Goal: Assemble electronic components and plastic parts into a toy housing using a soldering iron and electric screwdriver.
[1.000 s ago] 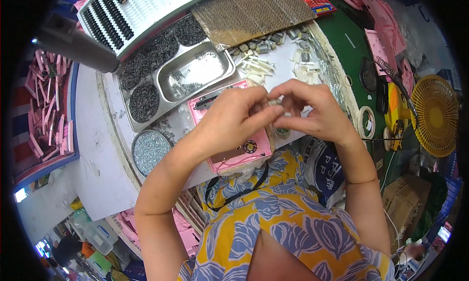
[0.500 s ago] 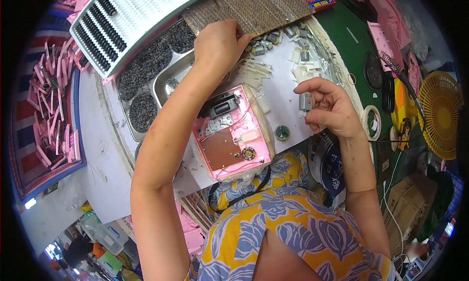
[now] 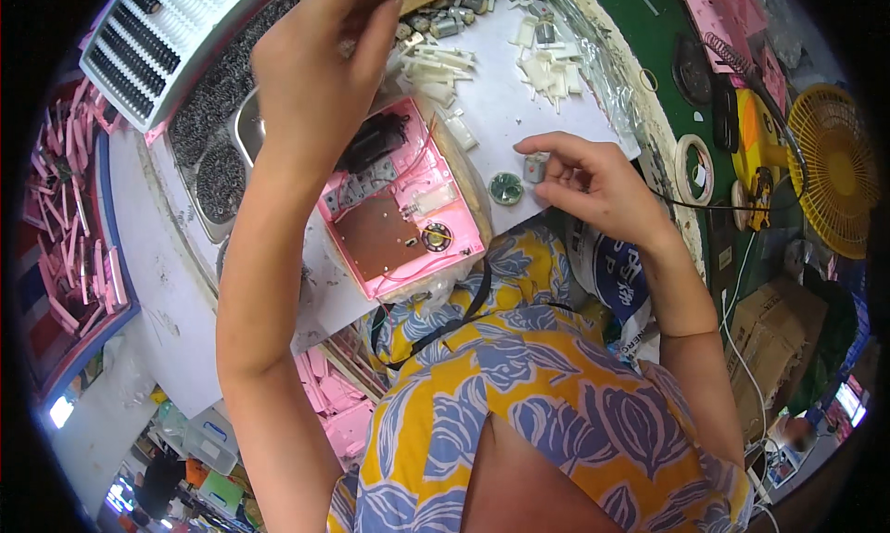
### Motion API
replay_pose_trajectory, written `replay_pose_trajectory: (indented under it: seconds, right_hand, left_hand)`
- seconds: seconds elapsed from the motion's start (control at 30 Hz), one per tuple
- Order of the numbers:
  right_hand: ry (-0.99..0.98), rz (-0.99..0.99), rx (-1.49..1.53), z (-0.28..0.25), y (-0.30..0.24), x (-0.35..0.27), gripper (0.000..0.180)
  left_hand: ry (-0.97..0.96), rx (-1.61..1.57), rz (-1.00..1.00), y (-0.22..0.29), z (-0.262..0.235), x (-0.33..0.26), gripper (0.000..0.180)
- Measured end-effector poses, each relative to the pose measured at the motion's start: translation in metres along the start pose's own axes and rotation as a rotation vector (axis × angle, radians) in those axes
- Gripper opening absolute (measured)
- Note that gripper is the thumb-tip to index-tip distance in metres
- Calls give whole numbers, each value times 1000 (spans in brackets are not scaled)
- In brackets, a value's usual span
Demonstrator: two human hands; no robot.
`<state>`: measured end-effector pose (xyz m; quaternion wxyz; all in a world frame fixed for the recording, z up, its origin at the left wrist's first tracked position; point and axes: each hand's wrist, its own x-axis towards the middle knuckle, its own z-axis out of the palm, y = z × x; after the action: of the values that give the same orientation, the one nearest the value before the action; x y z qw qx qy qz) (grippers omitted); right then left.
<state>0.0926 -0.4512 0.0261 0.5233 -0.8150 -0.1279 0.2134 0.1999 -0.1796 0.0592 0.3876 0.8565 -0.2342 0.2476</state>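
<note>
My right hand [image 3: 603,185] pinches a small silver electric motor [image 3: 535,168] between thumb and fingers, at the right of the white worktop. My left hand [image 3: 315,69] is raised over the far part of the table, its fingers curled. What it holds, if anything, is hidden. Between my forearms lies an open pink plastic housing [image 3: 468,199] with a brown board, wires, a black box-shaped part [image 3: 374,142] and a small round speaker [image 3: 436,236]. A round green-topped item [image 3: 505,188] sits between the housing and the motor.
Loose white plastic parts [image 3: 552,69] and several small motors [image 3: 448,25] lie behind the housing. Trays of small dark pieces [image 3: 221,176] and a white rack [image 3: 185,23] stand at left. A tape roll [image 3: 691,170] and yellow basket [image 3: 830,171] are at right.
My left hand has moved left and up from the brown corrugated sheet at the far edge. My right hand still holds the motor, now closer to the round green-topped item. The whole view has shifted.
</note>
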Motion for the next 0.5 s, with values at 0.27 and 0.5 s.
replay_pose_trajectory:
  seconds: [0.27, 0.5]
  right_hand:
    - [36, -245, -523, 29, -2, 10, 39]
    - [-50, -66, -462, 32, -20, 13, 38]
  left_hand:
    - [-134, -474, -574, 53, -67, -106, 10]
    - [-173, -510, -455, 73, -63, -149, 14]
